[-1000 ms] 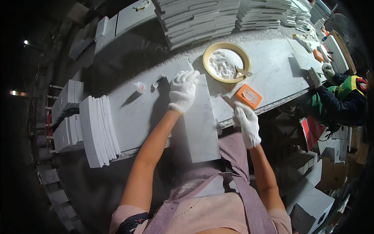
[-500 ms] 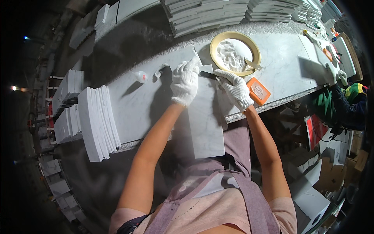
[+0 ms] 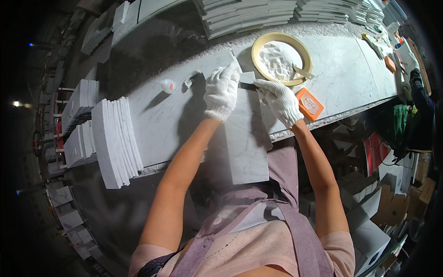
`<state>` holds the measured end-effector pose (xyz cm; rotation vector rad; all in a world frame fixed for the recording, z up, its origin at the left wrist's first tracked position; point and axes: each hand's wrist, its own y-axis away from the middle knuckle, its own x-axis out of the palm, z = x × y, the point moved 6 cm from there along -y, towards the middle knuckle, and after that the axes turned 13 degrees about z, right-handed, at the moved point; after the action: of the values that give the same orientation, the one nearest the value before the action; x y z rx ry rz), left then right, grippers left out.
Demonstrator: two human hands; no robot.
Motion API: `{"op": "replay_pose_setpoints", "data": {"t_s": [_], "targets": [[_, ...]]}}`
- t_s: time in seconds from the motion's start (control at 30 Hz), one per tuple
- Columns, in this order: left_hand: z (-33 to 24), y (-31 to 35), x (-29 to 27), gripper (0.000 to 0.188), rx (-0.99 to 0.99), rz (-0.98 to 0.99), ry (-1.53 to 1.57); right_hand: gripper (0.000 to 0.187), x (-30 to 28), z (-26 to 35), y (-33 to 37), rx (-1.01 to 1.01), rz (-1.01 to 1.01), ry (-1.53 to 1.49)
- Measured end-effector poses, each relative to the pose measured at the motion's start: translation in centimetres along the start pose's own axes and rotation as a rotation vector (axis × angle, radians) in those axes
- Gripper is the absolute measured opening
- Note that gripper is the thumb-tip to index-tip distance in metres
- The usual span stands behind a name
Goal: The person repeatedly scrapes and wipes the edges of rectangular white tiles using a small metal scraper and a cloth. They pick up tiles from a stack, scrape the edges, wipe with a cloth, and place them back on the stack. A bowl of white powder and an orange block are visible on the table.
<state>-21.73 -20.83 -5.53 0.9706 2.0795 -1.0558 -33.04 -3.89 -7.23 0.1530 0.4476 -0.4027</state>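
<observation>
A long white marble tile (image 3: 249,154) with grey veins lies over the bench's near edge, its near end reaching toward my lap. My left hand (image 3: 222,92), in a white knitted glove, is closed at the tile's far left side; its fingertips are partly hidden. My right hand (image 3: 279,102), gloved alike, pinches a flat blade-like tool at the tile's far end. Glove and angle hide most of that tool. Beyond my right hand stands a round yellow basin (image 3: 308,60) of white powder (image 3: 276,57), a scraper (image 3: 303,73) resting on its rim.
An orange box (image 3: 309,104) sits right of my right hand. Left on the bench (image 3: 157,120) are a small clear bottle (image 3: 166,86) and a stack of tiles (image 3: 115,143). More stacked tiles (image 3: 249,14) line the back. A co-worker's sleeve (image 3: 422,94) shows at far right.
My right hand has shifted slightly, and the tool's dark blade shows less than before. The view has moved a little. At far right, the co-worker's arm has moved farther from me.
</observation>
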Motion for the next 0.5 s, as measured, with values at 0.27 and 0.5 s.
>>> {"op": "replay_pose_setpoints", "data": {"t_s": [0.27, 0.5], "targets": [[-0.32, -0.19, -0.18, 0.03, -0.016, 0.023, 0.024, 0.033, 0.1, 0.65, 0.56, -0.034, -0.089, 0.12], [-0.43, -0.46, -0.37, 0.029, -0.056, 0.067, 0.075, 0.033, 0.29, 0.82, 0.66, -0.076, -0.122, 0.192]]}}
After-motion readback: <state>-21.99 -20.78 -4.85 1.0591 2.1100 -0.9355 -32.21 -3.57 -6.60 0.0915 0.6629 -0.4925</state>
